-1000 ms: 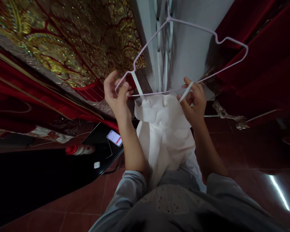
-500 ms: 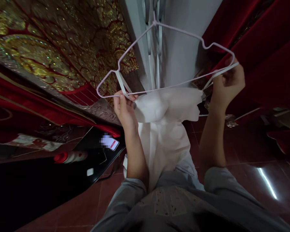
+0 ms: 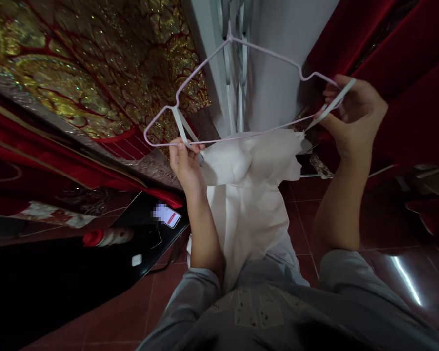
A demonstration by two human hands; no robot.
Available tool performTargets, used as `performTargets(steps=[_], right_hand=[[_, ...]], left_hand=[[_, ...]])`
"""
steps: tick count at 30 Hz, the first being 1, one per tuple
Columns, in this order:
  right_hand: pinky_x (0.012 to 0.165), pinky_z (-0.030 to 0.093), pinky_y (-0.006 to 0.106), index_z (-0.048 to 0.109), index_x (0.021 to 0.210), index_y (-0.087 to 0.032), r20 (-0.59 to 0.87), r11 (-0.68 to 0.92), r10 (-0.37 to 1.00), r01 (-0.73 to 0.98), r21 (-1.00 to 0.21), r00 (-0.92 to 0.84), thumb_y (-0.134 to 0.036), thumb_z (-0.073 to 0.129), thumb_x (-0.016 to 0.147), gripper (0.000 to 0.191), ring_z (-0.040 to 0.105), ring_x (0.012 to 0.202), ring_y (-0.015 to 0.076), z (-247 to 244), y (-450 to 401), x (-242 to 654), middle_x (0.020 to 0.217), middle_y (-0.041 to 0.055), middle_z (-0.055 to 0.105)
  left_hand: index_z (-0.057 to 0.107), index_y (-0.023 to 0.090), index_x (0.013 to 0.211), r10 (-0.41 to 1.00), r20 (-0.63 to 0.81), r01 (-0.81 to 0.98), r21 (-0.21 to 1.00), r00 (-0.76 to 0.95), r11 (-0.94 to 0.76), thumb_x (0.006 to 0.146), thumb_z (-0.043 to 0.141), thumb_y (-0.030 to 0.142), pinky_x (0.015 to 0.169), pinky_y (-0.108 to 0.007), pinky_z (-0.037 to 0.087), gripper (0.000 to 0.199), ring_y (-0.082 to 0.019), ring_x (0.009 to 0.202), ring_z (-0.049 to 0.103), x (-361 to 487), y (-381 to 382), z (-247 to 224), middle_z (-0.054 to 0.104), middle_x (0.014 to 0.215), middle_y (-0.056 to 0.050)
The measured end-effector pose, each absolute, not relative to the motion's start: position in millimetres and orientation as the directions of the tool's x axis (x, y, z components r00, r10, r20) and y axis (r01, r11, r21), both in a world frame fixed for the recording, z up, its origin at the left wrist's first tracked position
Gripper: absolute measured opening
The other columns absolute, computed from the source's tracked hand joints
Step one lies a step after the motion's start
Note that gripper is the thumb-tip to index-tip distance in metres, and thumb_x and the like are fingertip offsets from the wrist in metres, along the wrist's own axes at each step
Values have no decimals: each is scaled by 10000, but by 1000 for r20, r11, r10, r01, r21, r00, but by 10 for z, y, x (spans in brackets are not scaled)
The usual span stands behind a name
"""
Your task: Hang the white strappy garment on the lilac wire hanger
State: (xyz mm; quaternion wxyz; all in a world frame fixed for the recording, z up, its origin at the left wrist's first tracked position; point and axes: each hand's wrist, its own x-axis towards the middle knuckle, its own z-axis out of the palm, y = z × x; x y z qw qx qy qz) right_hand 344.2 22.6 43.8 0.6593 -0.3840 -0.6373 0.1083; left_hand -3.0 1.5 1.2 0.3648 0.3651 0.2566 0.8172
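Note:
A pale pink clothes hanger [image 3: 265, 49] is held up before me, its hook near other metal bars at the top. A white dress [image 3: 249, 163] hangs below it by thin straps. The left strap [image 3: 182, 127] sits in the hanger's left notch. My left hand [image 3: 188, 163] is closed on the hanger's lower bar beside that strap. My right hand [image 3: 358, 114] grips the right strap [image 3: 336, 103], stretched around the hanger's right end, with thumb and fingers on either side. The fingers partly hide that end of the hanger.
Gold sequined fabric [image 3: 106, 63] hangs at the left, red cloth [image 3: 413, 97] at the right. On a black table [image 3: 58, 287] lie a lit phone [image 3: 167, 216], a red-capped bottle [image 3: 108, 237] and a small white case [image 3: 136, 260]. The floor [image 3: 157, 297] is red tile.
My right hand has shifted right and turned, drawing the right strap over the hanger's end. The hanger has moved slightly left, and its right side has changed angle. My left hand keeps its hold.

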Motion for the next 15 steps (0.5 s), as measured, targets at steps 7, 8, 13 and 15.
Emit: performTargets(steps=[7, 8, 13, 15], right_hand=[[757, 497, 334, 685, 844, -227, 866, 630, 497, 666, -400, 50, -357, 982, 758, 336, 598, 794, 150, 961, 442, 3229, 855, 11, 667], [751, 486, 334, 692, 840, -220, 886, 635, 462, 682, -364, 42, -346, 987, 741, 336, 599, 808, 161, 996, 453, 3216, 858, 16, 663], [757, 478, 339, 733, 931, -228, 958, 691, 284, 681, -241, 51, -348, 935, 771, 284, 631, 897, 206, 951, 346, 3082, 917, 41, 682], [780, 496, 353, 737, 952, -231, 972, 742, 225, 636, -213, 63, -370, 820, 885, 175, 631, 890, 205, 828, 228, 2915, 918, 46, 677]], left_hand=[[666, 209, 865, 805, 409, -465, 664, -430, -586, 983, 800, 435, 800, -269, 542, 288, -160, 733, 636, -21, 18, -48, 591, 701, 10], [670, 208, 867, 807, 411, -459, 671, -424, -582, 974, 811, 456, 801, -272, 539, 306, -161, 735, 634, -23, 17, -59, 591, 704, 9], [696, 217, 874, 783, 448, -386, 693, -431, -609, 947, 852, 542, 802, -280, 524, 368, -164, 731, 612, -28, -3, -66, 589, 700, 14], [702, 220, 874, 771, 468, -349, 702, -432, -621, 950, 843, 575, 780, -277, 509, 389, -163, 726, 601, -12, -8, -56, 597, 703, 13]])
